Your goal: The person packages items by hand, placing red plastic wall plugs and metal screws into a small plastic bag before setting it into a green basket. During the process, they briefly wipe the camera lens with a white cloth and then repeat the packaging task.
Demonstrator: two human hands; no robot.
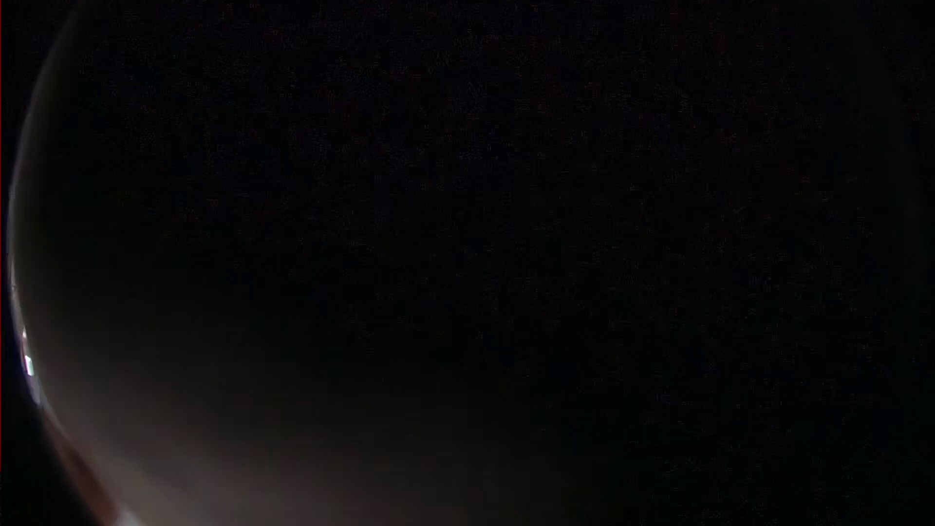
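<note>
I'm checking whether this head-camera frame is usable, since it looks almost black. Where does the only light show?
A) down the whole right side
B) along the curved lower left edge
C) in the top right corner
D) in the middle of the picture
B: a faint pale greyish glow hugs the curved lower left edge, with a small bright white glint on that rim, while everything else is black.

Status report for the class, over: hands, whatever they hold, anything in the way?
Both hands out of view. Nothing held can be made out. Frame almost black, only a faint glow at lower left edge.
</note>
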